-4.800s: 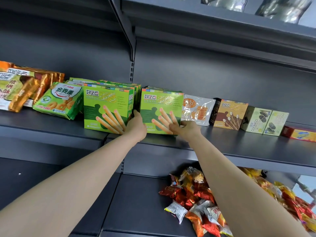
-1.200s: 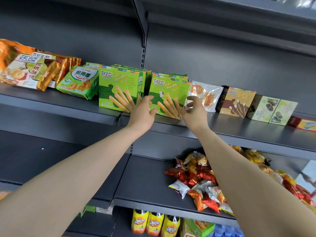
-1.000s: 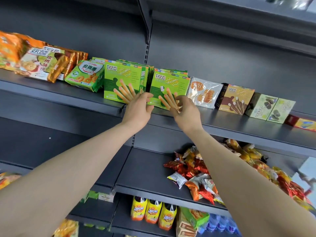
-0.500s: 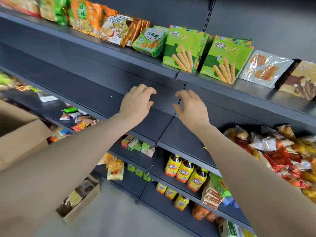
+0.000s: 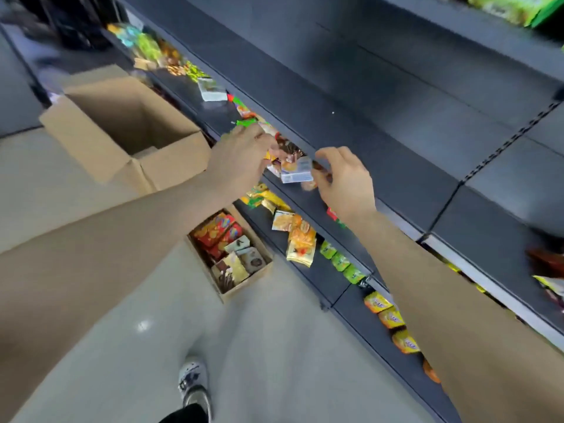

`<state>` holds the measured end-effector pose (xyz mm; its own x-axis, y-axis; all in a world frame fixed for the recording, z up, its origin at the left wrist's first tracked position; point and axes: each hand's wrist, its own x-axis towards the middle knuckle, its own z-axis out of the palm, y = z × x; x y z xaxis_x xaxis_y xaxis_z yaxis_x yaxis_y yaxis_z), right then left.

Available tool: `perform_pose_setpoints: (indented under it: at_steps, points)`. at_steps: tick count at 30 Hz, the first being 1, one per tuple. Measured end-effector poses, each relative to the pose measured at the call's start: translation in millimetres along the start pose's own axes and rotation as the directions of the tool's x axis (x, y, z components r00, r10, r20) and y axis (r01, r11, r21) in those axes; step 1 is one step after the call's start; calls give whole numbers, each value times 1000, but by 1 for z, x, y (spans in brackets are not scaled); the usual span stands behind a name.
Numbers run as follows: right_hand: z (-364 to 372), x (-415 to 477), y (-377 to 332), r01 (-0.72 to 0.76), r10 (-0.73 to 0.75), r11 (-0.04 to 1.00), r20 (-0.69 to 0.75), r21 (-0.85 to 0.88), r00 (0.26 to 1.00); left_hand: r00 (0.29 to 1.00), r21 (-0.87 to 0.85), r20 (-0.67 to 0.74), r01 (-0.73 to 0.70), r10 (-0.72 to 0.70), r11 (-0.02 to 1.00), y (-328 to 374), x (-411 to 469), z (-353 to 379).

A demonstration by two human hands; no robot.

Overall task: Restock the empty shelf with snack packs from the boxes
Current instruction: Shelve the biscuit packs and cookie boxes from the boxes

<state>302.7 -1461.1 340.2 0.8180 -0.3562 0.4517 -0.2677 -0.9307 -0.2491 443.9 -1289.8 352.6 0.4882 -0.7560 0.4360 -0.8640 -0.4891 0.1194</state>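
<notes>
In the head view, which is blurred by motion, a dark grey shelf (image 5: 396,96) is seen running from the upper left to the lower right of the frame. Its wide board in the upper right is bare. Green packs (image 5: 518,7) are seen on a higher board at the top right corner.

The left hand (image 5: 241,161) and the right hand (image 5: 346,184) are held near each other in the centre of the frame, in front of the lower boards. The fingers of the left hand are curled and overlap some small packs lying there; it cannot be told whether anything is gripped. The fingers of the right hand are loosely bent, and nothing is seen in them. A white pack (image 5: 296,171) is seen between the two hands.

A large box (image 5: 91,141) with open flaps stands on the floor (image 5: 259,346) in the upper left. A small box (image 5: 247,285) is placed below the centre, just beside the foot of the shelf, and snack packs (image 5: 218,233) are packed in it. A shoe (image 5: 193,380) is seen at the bottom edge.
</notes>
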Motion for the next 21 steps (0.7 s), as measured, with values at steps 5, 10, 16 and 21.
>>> perform_pose_setpoints:
  at_steps: [5, 10, 16, 21]
  points:
    - [97, 22, -39, -15, 8, 996, 79, 93, 997, 993, -1, 103, 54, -53, 999, -89, -19, 47]
    - [183, 29, -46, -79, 52, 989, 196, 127, 979, 972, -73, 197, 143, -126, 987, -145, -38, 109]
    - [293, 35, -26, -157, 98, 975, 329, 159, 939, 909, -166, 340, 309, -240, 936, -190, -51, 208]
    - [392, 26, 9, -236, 142, 964, 518, 120, 844, 816, -159, 502, 412, -286, 897, -225, -69, 304]
